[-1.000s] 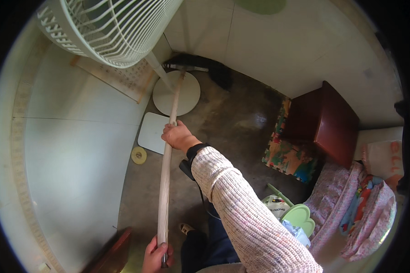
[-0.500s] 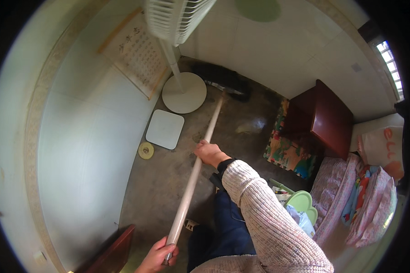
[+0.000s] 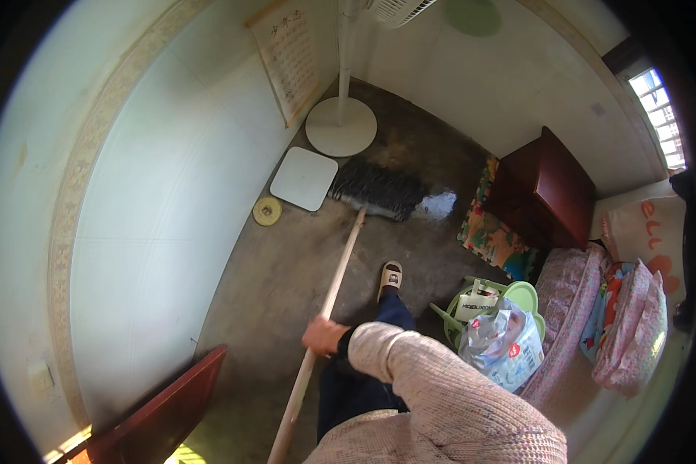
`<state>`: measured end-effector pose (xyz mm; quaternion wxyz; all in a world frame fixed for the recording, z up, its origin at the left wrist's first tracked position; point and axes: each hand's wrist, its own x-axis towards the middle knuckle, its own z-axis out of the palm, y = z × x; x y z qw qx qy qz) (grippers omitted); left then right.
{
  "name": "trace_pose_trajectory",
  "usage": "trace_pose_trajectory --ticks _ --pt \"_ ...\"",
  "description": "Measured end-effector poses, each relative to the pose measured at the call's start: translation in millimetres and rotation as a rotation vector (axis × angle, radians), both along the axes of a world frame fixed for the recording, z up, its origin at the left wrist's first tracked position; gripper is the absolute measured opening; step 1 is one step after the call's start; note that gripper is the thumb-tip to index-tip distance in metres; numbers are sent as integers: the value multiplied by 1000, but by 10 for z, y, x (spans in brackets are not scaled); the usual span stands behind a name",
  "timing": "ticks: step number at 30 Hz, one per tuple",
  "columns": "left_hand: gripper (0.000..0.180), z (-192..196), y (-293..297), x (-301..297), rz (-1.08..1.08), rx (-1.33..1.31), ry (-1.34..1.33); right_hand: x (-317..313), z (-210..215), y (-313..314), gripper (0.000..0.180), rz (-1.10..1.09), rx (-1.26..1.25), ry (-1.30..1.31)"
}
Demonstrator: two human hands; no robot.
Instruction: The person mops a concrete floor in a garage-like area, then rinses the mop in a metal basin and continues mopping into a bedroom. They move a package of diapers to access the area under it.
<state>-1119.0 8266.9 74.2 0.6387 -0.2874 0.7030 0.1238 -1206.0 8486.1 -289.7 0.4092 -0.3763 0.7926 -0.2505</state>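
Note:
My right hand (image 3: 325, 336) is closed around the pale pole (image 3: 342, 267) of a mop, about midway along its visible length. The mop's wide, dark, shaggy head (image 3: 379, 192) lies flat on the dark floor, close to a white square scale-like plate (image 3: 304, 179). The pole slants down toward me and leaves the picture at the lower edge. My left hand is out of view. One foot in a beige slipper (image 3: 391, 277) stands on the floor right of the pole.
Beyond the mop stands a white fan's round base (image 3: 341, 126); a yellowish disc (image 3: 267, 211) lies by the left wall. At right are a dark red cabinet (image 3: 545, 189), a patterned mat (image 3: 487, 240), a green stool (image 3: 524, 298) with bags, and pink bedding (image 3: 568, 301).
The mop head has come back from the far wall beside the fan base toward me. My right hand has moved nearer with the pole. My left hand has gone out of the picture.

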Motion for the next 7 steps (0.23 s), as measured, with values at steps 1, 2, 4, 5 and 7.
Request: trace_pose_trajectory --ticks 1,2,4,5,7 --pt "41 204 -71 80 -132 -58 9 139 167 -226 14 36 -68 -30" --pt "43 382 -127 105 -265 -117 18 240 316 -435 14 58 -154 -58" --pt "42 720 -308 6 -374 -216 -66 352 520 -792 12 98 -180 -111" --pt "45 703 -394 -28 -427 -238 -18 383 551 -874 13 63 -175 -100" --pt "50 559 -626 4 -535 -270 79 448 490 -870 14 5 -146 -104"
